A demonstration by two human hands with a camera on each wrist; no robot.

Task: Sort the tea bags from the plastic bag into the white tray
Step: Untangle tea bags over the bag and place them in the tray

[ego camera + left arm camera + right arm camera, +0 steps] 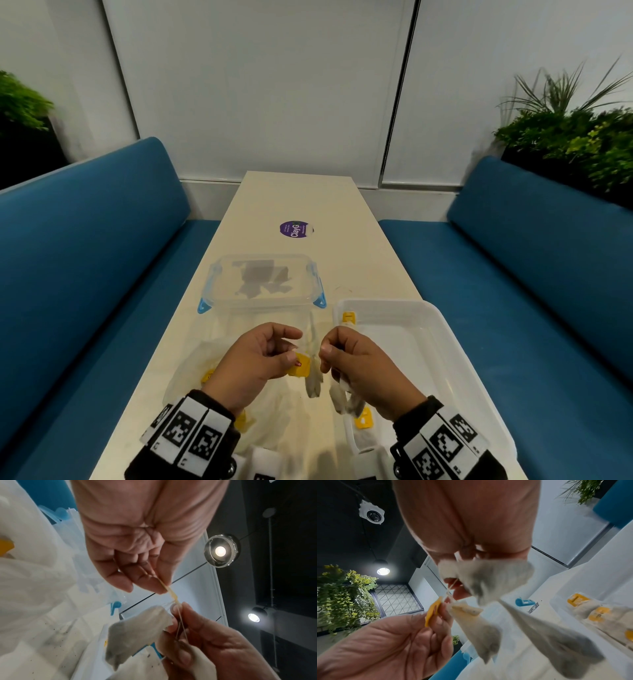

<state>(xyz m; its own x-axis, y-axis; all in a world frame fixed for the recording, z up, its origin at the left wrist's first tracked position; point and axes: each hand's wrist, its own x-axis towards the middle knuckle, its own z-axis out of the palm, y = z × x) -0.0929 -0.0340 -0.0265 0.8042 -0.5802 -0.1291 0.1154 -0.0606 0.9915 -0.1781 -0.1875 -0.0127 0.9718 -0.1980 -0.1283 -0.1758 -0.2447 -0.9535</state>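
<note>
Yellow tag [299,369] pinched by left hand [253,363]; right hand [363,366] grips two tea bags [342,397].

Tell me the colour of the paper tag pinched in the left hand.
Yellow; the tag shows best in the right wrist view.

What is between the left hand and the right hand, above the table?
Between the left hand and the right hand hangs a tea bag on thin strings, beside its yellow tag, pinched by the left. The head view shows this best.
</note>
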